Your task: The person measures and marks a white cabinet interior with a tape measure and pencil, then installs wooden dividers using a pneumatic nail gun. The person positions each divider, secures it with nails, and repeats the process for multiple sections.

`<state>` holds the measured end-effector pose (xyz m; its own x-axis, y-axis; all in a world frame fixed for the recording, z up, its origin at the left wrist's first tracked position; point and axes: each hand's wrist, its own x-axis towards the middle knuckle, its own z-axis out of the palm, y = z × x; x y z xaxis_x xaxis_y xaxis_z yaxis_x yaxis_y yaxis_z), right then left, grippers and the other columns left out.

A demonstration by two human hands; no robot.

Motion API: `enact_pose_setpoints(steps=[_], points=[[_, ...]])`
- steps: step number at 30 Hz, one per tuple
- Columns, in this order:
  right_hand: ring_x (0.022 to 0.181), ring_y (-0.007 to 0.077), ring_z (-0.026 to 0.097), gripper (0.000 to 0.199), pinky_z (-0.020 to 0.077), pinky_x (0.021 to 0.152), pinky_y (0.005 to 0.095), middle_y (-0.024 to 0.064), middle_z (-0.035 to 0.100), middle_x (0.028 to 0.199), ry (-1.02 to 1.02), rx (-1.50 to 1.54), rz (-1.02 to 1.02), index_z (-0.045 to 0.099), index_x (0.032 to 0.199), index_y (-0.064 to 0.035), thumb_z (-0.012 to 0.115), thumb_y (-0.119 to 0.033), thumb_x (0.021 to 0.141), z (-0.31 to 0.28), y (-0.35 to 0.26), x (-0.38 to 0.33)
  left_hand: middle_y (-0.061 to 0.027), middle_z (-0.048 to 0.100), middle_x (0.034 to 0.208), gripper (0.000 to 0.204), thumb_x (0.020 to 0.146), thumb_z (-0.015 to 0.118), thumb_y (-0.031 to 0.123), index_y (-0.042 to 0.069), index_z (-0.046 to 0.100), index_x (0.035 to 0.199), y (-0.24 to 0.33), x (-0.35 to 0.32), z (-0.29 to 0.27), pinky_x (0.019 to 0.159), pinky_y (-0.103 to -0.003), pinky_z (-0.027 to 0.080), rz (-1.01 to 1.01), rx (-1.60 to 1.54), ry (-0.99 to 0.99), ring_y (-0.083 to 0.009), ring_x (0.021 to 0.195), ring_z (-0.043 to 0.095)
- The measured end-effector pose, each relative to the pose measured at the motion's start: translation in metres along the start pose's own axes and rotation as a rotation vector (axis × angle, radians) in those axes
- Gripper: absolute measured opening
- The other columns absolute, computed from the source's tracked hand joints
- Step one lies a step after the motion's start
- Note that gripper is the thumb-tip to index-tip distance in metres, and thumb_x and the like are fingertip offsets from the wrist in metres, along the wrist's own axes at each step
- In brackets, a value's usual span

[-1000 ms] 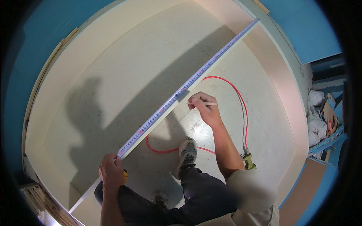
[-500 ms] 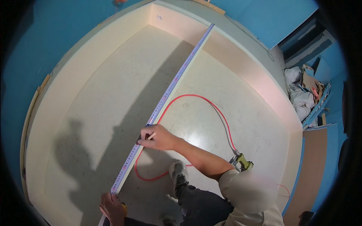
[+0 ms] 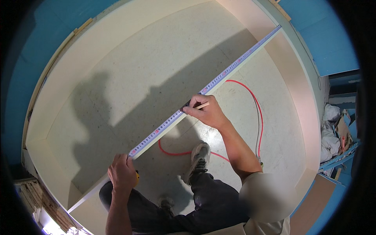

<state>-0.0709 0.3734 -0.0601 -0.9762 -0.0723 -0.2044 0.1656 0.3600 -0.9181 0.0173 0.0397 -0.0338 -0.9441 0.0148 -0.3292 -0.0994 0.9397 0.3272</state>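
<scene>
A tape measure's pale blade (image 3: 154, 133) lies stretched along the top edge of a long cream divider board (image 3: 172, 121), reaching the far right wall of a shallow box frame. At the near end my left hand (image 3: 123, 172) is closed on the tape measure, and a bit of its yellow case (image 3: 137, 178) shows beside the fingers. About midway along the blade, my right hand (image 3: 203, 111) pinches a short wooden pencil (image 3: 203, 105). Its fingertips rest at the blade and the board's edge; the pencil's tip is hidden there.
The cream frame (image 3: 307, 129) curves around me, and my shoe (image 3: 199, 158) stands inside it. A red hose (image 3: 250, 94) loops across the floor under the divider to a tool mostly hidden by my right arm. White bags and scraps (image 3: 333, 137) are piled at the right.
The view has turned and shifted, bringing the near corner of the frame and more of my left arm into sight. Both hands keep about the same places along the blade.
</scene>
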Motion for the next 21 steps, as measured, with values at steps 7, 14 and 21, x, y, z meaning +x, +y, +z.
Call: enact_pose_setpoints(steps=[7,14,21], points=[[0.061,0.0074,0.051,0.024,0.0405,0.056,0.0267,0.0022,0.059,0.064,0.04,-0.04,-0.032,0.062,0.072,-0.0014,0.079,-0.013,0.084,-0.001,0.005,0.001,-0.0172,0.062,0.09,0.016,0.093,0.058,0.015,0.002,0.062,0.086,0.005,-0.001,0.0,0.072,-0.05,0.049,0.008,-0.011,-0.002,-0.0409,0.082,0.062],[0.062,0.007,0.056,0.023,0.0435,0.056,0.0254,0.0018,0.064,0.067,0.058,-0.019,-0.068,0.062,0.071,-0.002,0.079,-0.01,0.084,0.004,0.02,0.002,-0.0191,0.06,0.087,0.021,0.093,0.056,0.02,0.001,0.06,0.085,-0.003,0.002,0.006,0.074,-0.051,0.047,0.055,-0.065,0.064,-0.0421,0.083,0.061],[0.057,0.0133,0.053,0.026,0.0422,0.055,0.0307,0.0081,0.06,0.063,-0.015,-0.129,-0.135,0.058,0.07,-0.0021,0.077,-0.014,0.082,0.002,0.008,-0.001,-0.0167,0.064,0.093,0.016,0.091,0.059,0.016,0.001,0.065,0.087,0.0,-0.003,-0.002,0.076,-0.049,0.05,-0.005,-0.036,0.014,-0.0403,0.084,0.064]])
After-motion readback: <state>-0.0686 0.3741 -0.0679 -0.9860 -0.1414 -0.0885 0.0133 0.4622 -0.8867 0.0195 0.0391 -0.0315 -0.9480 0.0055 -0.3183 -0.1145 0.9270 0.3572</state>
